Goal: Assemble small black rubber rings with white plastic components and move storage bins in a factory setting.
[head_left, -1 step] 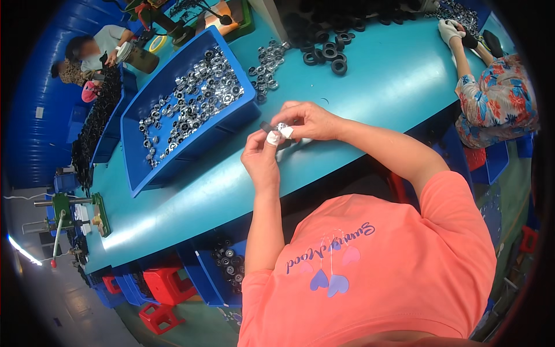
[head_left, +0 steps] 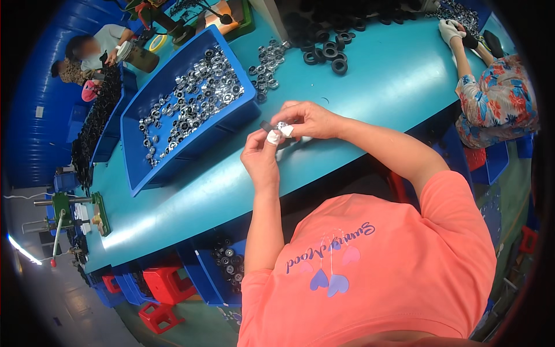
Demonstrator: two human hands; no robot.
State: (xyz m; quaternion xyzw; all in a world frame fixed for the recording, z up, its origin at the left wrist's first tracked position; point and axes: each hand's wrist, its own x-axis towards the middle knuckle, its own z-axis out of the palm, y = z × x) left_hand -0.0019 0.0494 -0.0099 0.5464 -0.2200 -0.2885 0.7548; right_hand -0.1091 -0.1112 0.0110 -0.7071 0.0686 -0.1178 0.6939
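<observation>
Over a teal table (head_left: pixel 370 87), the left hand (head_left: pixel 261 156) and right hand (head_left: pixel 306 120) — fingertips taped white — pinch a small shiny metal ring (head_left: pixel 281 126) between them, just beside a blue bin (head_left: pixel 231 118) of similar rings, black rubber rings (head_left: pixel 332 52) beyond — a co-worker's gloved hand (head_left: pixel 451 30) far right.

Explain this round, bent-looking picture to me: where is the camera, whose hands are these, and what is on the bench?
The camera sits on the worker's head and looks down through a fisheye lens, so straight edges curve. The two bare hands are the wearer's own: the left hand and right hand meet over the teal table, together pinching a small shiny metal part; some fingers wear white tape. Beside them stands a blue bin of similar silvery rings, with black rubber rings farther back. Other workers sit along the edges.
</observation>
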